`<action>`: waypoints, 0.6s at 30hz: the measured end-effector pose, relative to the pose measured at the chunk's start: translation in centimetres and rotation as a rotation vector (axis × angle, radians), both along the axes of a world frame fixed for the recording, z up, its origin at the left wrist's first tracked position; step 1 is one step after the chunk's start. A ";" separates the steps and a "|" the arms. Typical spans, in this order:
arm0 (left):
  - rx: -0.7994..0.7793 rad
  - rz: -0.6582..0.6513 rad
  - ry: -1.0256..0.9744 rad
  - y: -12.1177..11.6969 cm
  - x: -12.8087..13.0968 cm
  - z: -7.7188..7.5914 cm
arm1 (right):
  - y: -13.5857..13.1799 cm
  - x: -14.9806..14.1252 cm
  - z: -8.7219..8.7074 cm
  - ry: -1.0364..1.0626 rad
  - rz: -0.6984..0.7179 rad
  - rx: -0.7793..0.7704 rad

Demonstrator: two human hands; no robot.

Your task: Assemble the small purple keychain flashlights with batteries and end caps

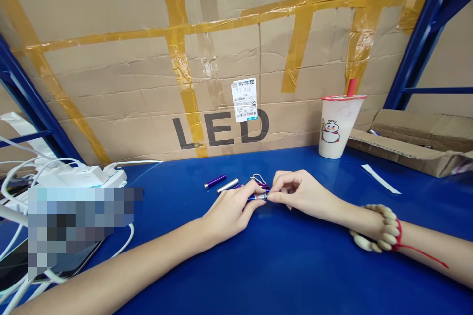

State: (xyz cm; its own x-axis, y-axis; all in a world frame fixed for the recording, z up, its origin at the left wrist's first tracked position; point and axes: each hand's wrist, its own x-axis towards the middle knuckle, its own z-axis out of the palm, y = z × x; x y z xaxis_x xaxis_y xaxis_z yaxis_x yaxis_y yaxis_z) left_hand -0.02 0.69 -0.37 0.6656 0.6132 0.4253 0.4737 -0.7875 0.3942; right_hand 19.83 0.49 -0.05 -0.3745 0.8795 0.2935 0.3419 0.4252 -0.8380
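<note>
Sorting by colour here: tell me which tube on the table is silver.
The silver tube, lying beyond the left hand; its silver-grey colour sets it apart from the purple tube on its left and the blue tube in the fingers.

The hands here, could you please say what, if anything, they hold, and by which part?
The left hand pinches a blue cylinder by its labelled body; the right hand perhaps pinches its right end.

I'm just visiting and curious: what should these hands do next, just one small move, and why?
Perhaps a gentle twist by the right hand at the end of the small blue cylinder. The left hand already grips the cylinder, and the right fingertips are at its end. Exactly what they pinch there is too small to tell.
</note>
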 end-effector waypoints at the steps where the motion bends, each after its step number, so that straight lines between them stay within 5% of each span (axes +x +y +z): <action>1: 0.001 -0.001 -0.004 0.0 0.0 0.0 | 0.0 0.0 0.0 0.007 0.006 -0.010; 18: -0.057 0.076 -0.005 -0.4 0.4 0.3 | 0.6 -0.2 -0.5 0.083 -0.013 -0.106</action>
